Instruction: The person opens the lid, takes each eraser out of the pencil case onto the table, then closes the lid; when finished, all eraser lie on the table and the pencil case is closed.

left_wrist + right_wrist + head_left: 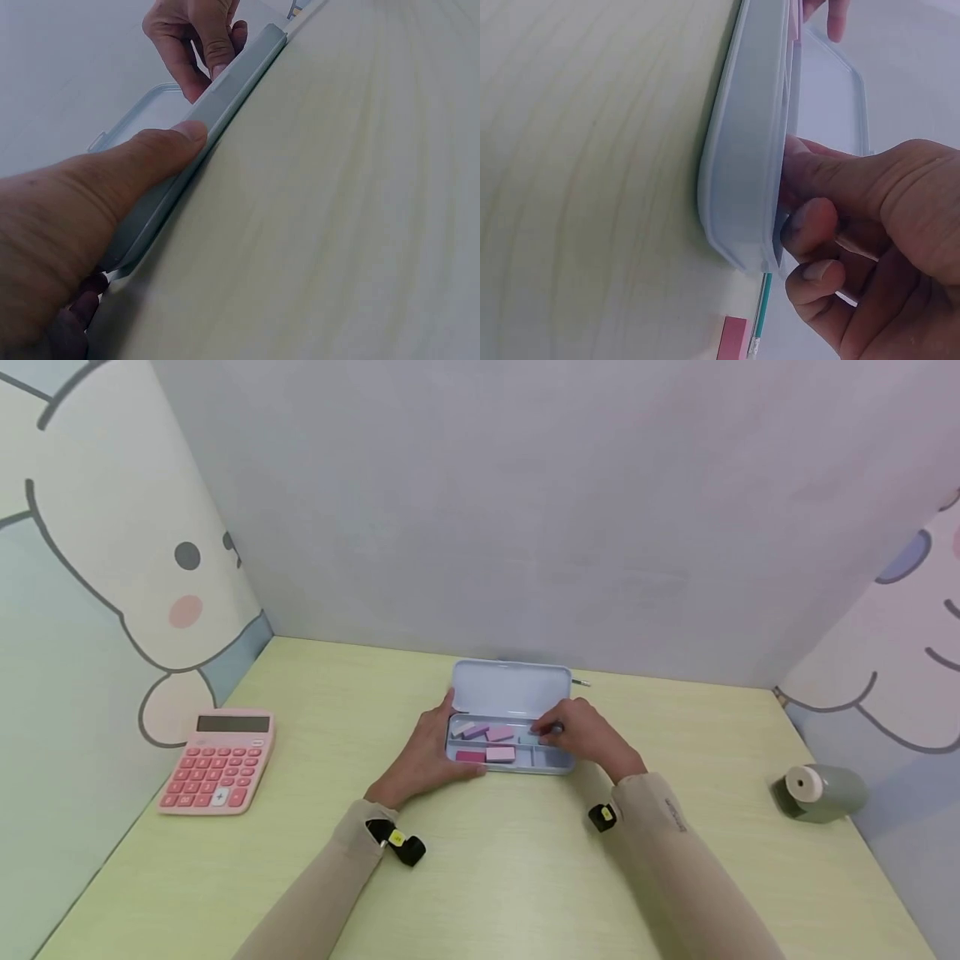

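Note:
A pale blue pencil case [552, 760] lies on the table with its lid [512, 687] raised at the back. My left hand [431, 752] grips its left end, thumb along the front wall and fingers around the side. Inside the tray are a pink eraser [500, 754], a dark pink eraser [470, 757], a purple eraser [476, 731] and another pink eraser [499, 734]. Over the right part of the tray, my right hand [588, 733] reaches in with thumb and fingers bent. Its fingertips [799, 161] dip behind the case wall; I cannot tell whether they pinch something.
A green pencil [761, 307] and a pink block [733, 337] lie just past the case's right end. A pink calculator [217, 762] is at the table's left, and a grey-green device with a round white end [819, 792] at its right. A wall [525, 510] rises behind.

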Tool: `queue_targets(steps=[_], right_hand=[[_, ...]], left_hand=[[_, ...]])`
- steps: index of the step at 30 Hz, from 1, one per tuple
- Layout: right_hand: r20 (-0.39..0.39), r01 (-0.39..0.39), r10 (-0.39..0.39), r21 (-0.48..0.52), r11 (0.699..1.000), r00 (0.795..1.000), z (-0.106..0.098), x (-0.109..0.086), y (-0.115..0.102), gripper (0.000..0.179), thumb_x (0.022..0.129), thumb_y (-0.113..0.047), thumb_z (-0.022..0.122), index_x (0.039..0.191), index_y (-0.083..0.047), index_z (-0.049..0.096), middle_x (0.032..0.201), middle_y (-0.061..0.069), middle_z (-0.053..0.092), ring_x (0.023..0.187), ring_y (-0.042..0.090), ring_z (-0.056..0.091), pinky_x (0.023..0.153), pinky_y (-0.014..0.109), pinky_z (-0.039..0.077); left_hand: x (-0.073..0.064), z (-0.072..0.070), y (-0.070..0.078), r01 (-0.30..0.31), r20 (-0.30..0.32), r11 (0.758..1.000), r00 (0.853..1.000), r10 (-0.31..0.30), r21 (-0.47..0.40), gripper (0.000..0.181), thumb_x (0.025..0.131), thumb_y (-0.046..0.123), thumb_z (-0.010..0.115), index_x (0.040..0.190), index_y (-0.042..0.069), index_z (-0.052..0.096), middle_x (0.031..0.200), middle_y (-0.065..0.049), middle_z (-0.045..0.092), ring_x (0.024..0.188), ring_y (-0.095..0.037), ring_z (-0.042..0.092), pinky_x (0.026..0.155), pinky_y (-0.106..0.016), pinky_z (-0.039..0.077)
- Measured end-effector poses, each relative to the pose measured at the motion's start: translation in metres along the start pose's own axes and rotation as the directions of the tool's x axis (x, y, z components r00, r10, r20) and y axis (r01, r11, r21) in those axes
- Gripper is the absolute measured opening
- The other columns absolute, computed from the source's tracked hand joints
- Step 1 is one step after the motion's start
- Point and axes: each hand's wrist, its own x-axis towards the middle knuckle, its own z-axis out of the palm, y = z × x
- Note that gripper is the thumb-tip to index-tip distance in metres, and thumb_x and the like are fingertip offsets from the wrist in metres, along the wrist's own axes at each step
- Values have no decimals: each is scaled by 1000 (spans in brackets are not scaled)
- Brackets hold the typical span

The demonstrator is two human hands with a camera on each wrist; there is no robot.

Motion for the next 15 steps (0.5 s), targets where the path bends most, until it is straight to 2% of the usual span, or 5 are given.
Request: queue_targets(steps=[9,15], right_hand=[[7,-21,21,14,1000,1000,1,2,-3,18,94,1,77,108,-6,86,106,8,84,104,23,75,99,48,62],[-14,-10,10,24,1000,1000,4,1,-1,17,93,4,75,101,-6,86,99,6,83,95,20,70,93,45,62]], left_hand=[[0,-1,0,1,3,1000,1000,-1,-13,141,77,56,92,175,20,-3,175,-16,32,160,-38,30,129,-60,35],[0,-1,0,-14,3,1000,1000,14,-14,141,78,54,93,175,18,-3,175,-16,32,160,-38,30,129,-60,35]])
